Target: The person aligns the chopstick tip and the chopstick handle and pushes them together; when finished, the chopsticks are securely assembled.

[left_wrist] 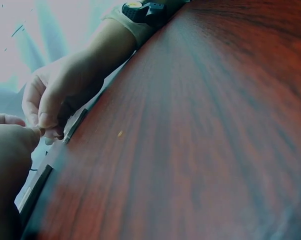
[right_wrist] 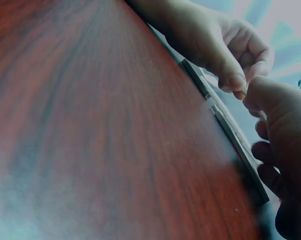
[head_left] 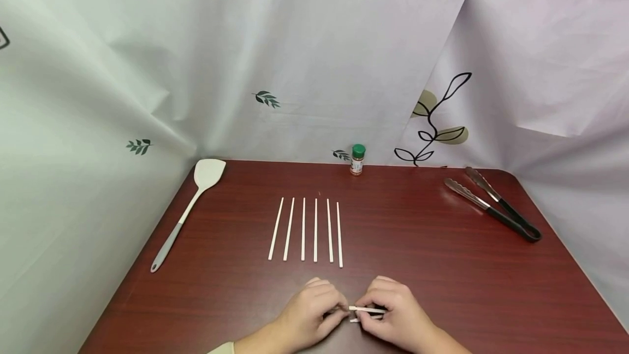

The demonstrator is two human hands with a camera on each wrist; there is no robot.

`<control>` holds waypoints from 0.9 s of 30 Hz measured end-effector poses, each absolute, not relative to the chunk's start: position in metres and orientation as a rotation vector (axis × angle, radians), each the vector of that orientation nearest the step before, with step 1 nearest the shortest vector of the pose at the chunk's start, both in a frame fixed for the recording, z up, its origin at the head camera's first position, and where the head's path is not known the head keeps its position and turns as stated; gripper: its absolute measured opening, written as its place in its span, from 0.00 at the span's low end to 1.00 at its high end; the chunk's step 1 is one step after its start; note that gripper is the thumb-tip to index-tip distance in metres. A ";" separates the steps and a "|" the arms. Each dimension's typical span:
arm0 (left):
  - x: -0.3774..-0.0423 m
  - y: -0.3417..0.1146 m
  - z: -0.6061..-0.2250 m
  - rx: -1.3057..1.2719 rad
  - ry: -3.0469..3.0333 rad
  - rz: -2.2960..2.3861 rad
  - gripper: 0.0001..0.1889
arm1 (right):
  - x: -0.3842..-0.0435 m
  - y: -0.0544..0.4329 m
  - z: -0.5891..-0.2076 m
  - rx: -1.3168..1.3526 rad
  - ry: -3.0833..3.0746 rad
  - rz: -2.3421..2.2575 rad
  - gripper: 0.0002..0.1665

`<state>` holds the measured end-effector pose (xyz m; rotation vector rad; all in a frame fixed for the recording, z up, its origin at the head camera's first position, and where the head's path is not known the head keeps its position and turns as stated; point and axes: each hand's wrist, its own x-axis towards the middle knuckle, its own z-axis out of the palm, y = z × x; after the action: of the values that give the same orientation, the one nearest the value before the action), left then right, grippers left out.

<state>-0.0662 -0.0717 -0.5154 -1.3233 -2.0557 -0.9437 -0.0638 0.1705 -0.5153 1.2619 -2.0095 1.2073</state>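
Near the table's front edge, my right hand (head_left: 399,311) holds a thin white stick (head_left: 369,310) with thumb and fingers. A second white stick end (head_left: 354,320) shows just below it by the thumb; how it is held is hidden. My left hand (head_left: 314,310) is curled beside the right one, its thumb and forefinger meeting at the first stick's left end. In the right wrist view the left fingertips (right_wrist: 235,82) pinch that end against the right fingertips. Several matching white sticks (head_left: 315,231) lie spaced in a row beyond the hands, roughly parallel.
On the left of the dark red table (head_left: 403,234) lies a white spatula (head_left: 208,173) with a grey handle. A small green-capped jar (head_left: 357,161) stands at the back edge. Black-handled metal tongs (head_left: 506,214) lie spread at the right. Patterned white cloth (head_left: 314,59) hangs behind.
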 end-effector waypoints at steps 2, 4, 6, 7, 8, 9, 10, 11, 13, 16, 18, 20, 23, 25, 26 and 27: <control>-0.066 -0.072 -0.515 -1.306 -2.061 -0.950 0.12 | -0.064 0.170 -0.515 1.219 -2.030 1.191 0.13; -0.066 -0.072 -0.514 -1.299 -2.062 -0.955 0.11 | -0.063 0.170 -0.516 1.203 -2.041 1.182 0.06; -0.067 -0.072 -0.514 -1.301 -2.061 -0.956 0.11 | -0.063 0.169 -0.516 1.215 -2.037 1.191 0.02; -0.067 -0.072 -0.514 -1.307 -2.061 -0.959 0.11 | -0.063 0.169 -0.516 1.225 -2.033 1.196 0.02; -0.067 -0.072 -0.514 -1.313 -2.060 -0.964 0.11 | -0.063 0.169 -0.516 1.237 -2.027 1.202 0.02; -0.067 -0.072 -0.514 -1.319 -2.060 -0.969 0.11 | -0.063 0.169 -0.515 1.247 -2.020 1.208 0.02; -0.067 -0.072 -0.514 -1.324 -2.062 -0.977 0.11 | -0.063 0.168 -0.515 1.253 -2.013 1.215 0.02; -0.067 -0.071 -0.515 -1.327 -2.062 -0.988 0.12 | -0.063 0.168 -0.515 1.255 -2.008 1.219 0.02; -0.067 -0.071 -0.515 -1.335 -2.061 -1.012 0.12 | -0.063 0.167 -0.514 1.260 -1.997 1.230 0.02; -0.067 -0.071 -0.515 -1.346 -2.063 -1.052 0.13 | -0.062 0.166 -0.509 1.275 -1.973 1.247 0.02; -0.066 -0.071 -0.514 -1.353 -2.062 -1.076 0.14 | -0.062 0.164 -0.506 1.286 -1.957 1.257 0.02; -0.066 -0.070 -0.514 -1.360 -2.060 -1.092 0.14 | -0.061 0.163 -0.504 1.295 -1.946 1.264 0.02; -0.066 -0.070 -0.514 -1.379 -2.053 -1.093 0.14 | -0.061 0.163 -0.503 1.299 -1.945 1.280 0.02; -0.067 -0.070 -0.514 -1.391 -2.052 -1.079 0.14 | -0.061 0.162 -0.501 1.299 -1.941 1.288 0.03; -0.067 -0.071 -0.514 -1.394 -2.053 -1.066 0.14 | -0.061 0.162 -0.501 1.299 -1.935 1.289 0.03; -0.067 -0.071 -0.514 -1.393 -2.054 -1.052 0.14 | -0.062 0.162 -0.501 1.299 -1.930 1.291 0.04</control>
<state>-0.0667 -0.0709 -0.5140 -1.3930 -2.0537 -1.0525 -0.0622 0.1619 -0.5015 1.2988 -1.9301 1.2914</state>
